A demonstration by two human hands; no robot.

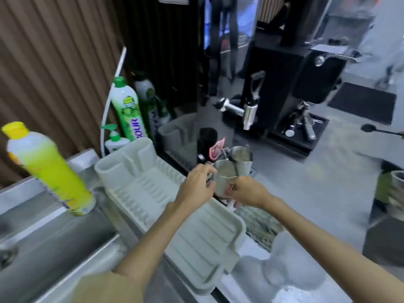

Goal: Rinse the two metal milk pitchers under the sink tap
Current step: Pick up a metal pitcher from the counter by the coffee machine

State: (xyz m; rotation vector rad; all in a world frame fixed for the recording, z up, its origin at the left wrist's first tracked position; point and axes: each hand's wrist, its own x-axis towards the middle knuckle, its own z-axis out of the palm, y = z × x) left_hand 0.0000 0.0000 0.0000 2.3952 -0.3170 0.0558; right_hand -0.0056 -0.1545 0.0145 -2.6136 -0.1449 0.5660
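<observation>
Two metal milk pitchers stand close together just past the right end of a pale drying rack [196, 237]. The nearer pitcher [224, 173] sits between my hands. My left hand [196, 184] has its fingers curled on that pitcher's left side, at the handle. My right hand [246, 191] grips its lower right side. The second pitcher [241, 156] stands upright right behind it, untouched. The steel sink basin [54, 241] lies far to the left of both pitchers; no tap shows.
A yellow-green dish soap bottle [46, 167] stands on the sink rim. A green soap bottle [127, 110] and a pump dispenser [114, 141] stand by the wall. Black coffee grinders [284, 88] rise behind the pitchers. A white cloth [288, 263] lies at the front right.
</observation>
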